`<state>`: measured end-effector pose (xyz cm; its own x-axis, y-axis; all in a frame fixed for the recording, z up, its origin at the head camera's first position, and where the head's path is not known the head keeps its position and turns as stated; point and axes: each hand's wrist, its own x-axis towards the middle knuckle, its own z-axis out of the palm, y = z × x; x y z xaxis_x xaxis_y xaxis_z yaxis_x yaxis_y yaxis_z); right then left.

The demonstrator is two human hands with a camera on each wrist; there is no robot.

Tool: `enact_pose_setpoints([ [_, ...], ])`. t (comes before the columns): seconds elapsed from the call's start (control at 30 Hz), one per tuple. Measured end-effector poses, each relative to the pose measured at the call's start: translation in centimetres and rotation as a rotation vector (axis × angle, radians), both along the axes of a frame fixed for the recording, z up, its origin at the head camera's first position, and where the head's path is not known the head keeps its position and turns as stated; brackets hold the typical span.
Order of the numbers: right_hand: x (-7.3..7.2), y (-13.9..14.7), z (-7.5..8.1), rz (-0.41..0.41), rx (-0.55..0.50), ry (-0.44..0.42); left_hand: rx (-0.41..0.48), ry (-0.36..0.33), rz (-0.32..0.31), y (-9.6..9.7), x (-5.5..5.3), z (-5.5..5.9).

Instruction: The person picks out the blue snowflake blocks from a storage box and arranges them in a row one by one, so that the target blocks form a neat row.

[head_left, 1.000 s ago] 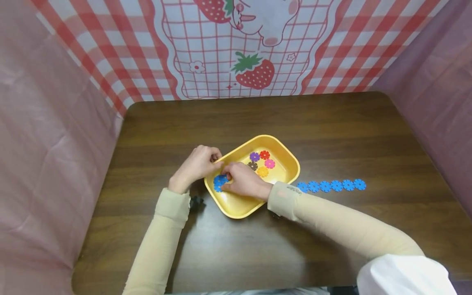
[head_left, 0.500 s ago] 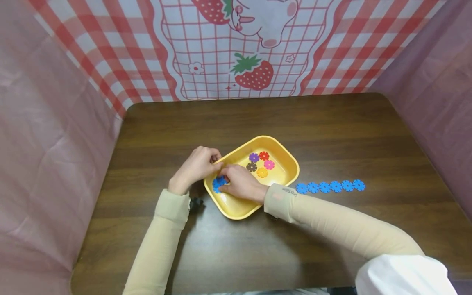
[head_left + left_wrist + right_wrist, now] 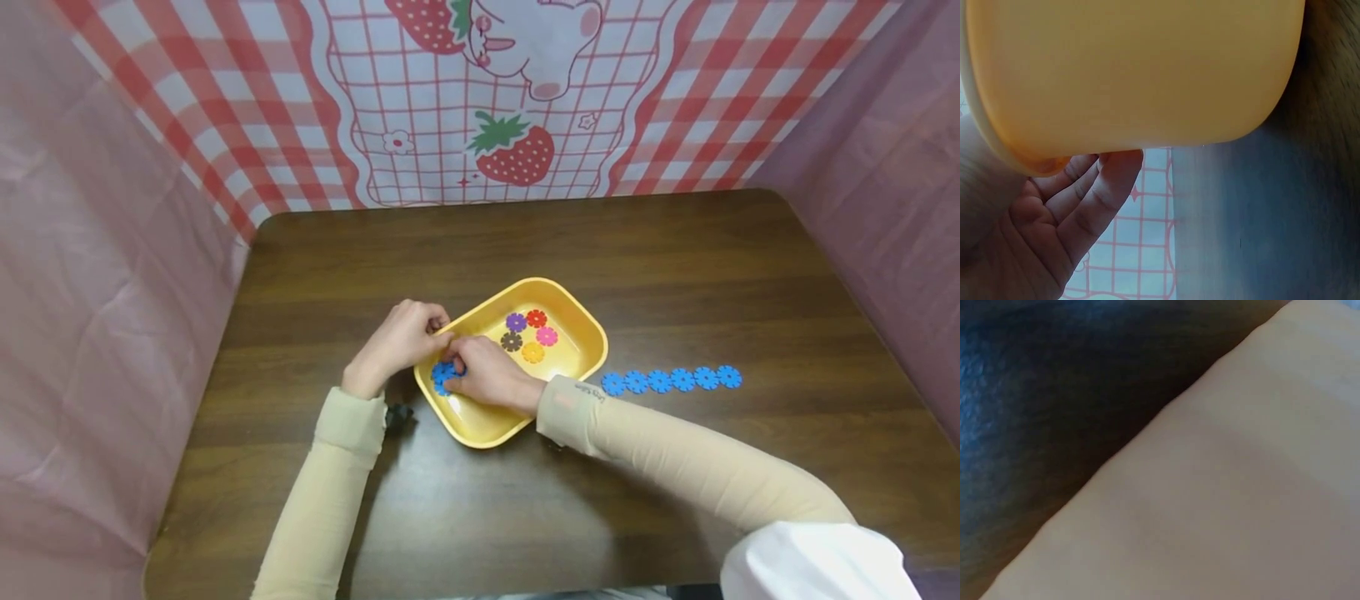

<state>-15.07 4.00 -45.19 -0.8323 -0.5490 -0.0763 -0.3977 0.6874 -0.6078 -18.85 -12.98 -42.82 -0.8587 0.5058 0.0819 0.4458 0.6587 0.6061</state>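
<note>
My left hand (image 3: 400, 337) grips the left edge of a yellow plastic tub (image 3: 587, 329), thumb by the rim and fingers along the outside wall. The left wrist view shows those fingers (image 3: 1100, 203) bent against the tub's wall. Inside the tub's left end, my right hand (image 3: 491, 372) pinches at blue notched discs (image 3: 442, 380); its fingertips partly hide them. Loose in the tub's middle lie single discs: purple (image 3: 516, 322), red (image 3: 536, 318), pink (image 3: 547, 336), brown (image 3: 512, 341) and orange (image 3: 533, 352). The right wrist view is mostly filled by the forearm.
Several blue discs (image 3: 682, 380) form a straight row on the wooden table (image 3: 637, 517), right of the tub. A small dark object (image 3: 399, 416) sits by the left wrist. Checked cloth (image 3: 517, 158) hangs behind the table, with pink cloth on both sides.
The right fingers and the blue discs under them have shifted slightly within the tub's left end. My left hand keeps its grip on the tub. The row of blue discs lies unchanged.
</note>
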Motion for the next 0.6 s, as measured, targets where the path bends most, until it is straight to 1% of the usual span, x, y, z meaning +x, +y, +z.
enact_pose_setpoints([
  [0.1, 0.0, 0.2, 0.2, -0.017, -0.031, 0.006, -0.004, 0.002, -0.002, 0.0, 0.0, 0.0],
  [0.2, 0.1, 0.8, 0.6, -0.043, -0.036, 0.019, -0.005, -0.001, -0.005, 0.0, 0.0, 0.0],
  [0.47, -0.2, 3.2, 2.7, -0.101, -0.03, 0.058, -0.002, -0.022, 0.001, 0.1, 0.0, 0.1],
  [0.6, -0.2, 4.5, 3.6, -0.118, -0.072, 0.091, -0.004, -0.037, 0.008, 0.0, 0.0, 0.1],
])
